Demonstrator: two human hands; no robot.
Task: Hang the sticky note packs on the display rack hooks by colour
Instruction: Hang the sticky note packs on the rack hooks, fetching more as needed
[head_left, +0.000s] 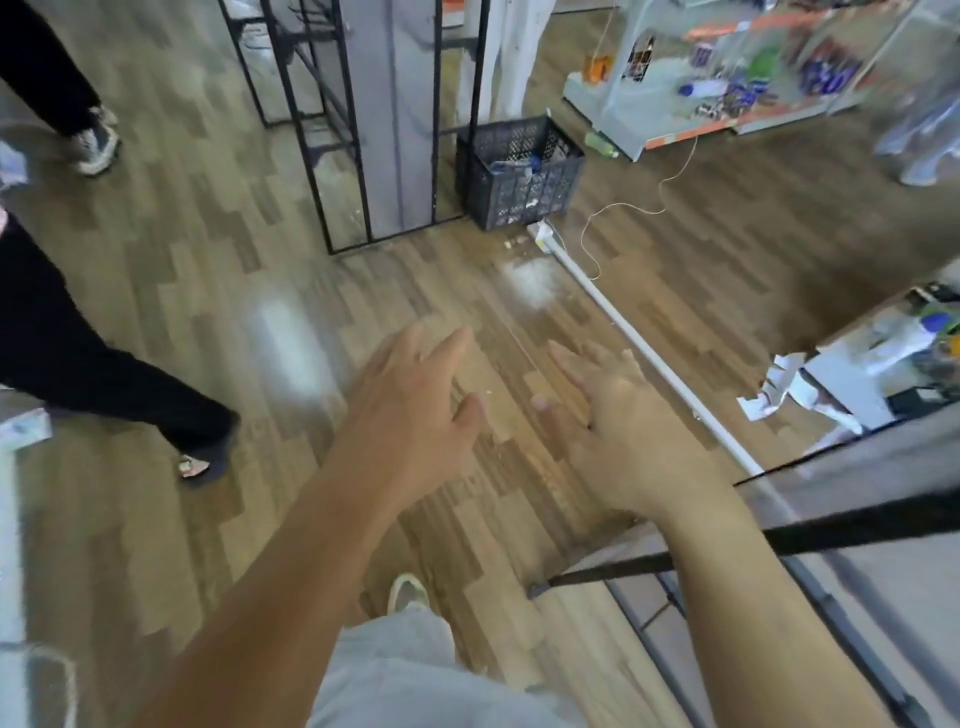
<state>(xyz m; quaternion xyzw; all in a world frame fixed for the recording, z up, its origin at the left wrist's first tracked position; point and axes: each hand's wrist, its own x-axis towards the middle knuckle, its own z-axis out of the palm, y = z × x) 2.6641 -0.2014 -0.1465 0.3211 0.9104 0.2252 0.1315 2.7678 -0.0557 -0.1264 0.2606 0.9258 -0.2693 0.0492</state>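
Note:
The picture is motion-blurred and looks down at a wooden floor. My left hand (410, 410) reaches forward with straight, spread fingers and holds nothing. My right hand (618, 421) is beside it, also flat with fingers spread and empty. No sticky note pack shows in view. A black metal rack frame (358, 124) stands on the floor ahead at the upper middle, with no hooks that I can make out. Another dark bar of a rack (779, 540) crosses the lower right under my right forearm.
A dark plastic crate (519, 171) sits on the floor beside the frame. A white pole (623, 332) and a thin cord (623, 208) lie to the right. Shelving with goods (737, 67) is at top right. A person's legs (104, 379) stand at left.

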